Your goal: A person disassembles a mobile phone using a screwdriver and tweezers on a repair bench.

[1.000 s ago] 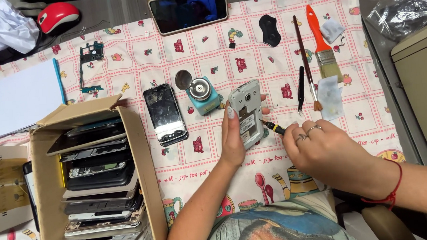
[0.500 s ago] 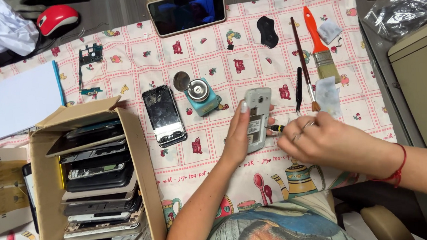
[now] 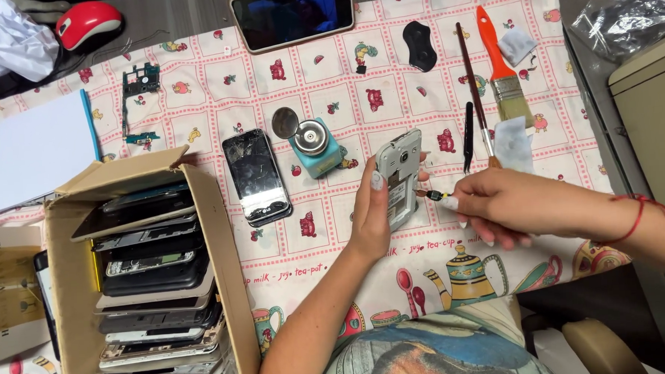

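pink patterned cloth (image 3: 322, 99) over grey desk (image 3: 164, 19)

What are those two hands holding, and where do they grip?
Left hand grips the opened phone by its lower edge. Right hand pinches a small screwdriver by its handle.
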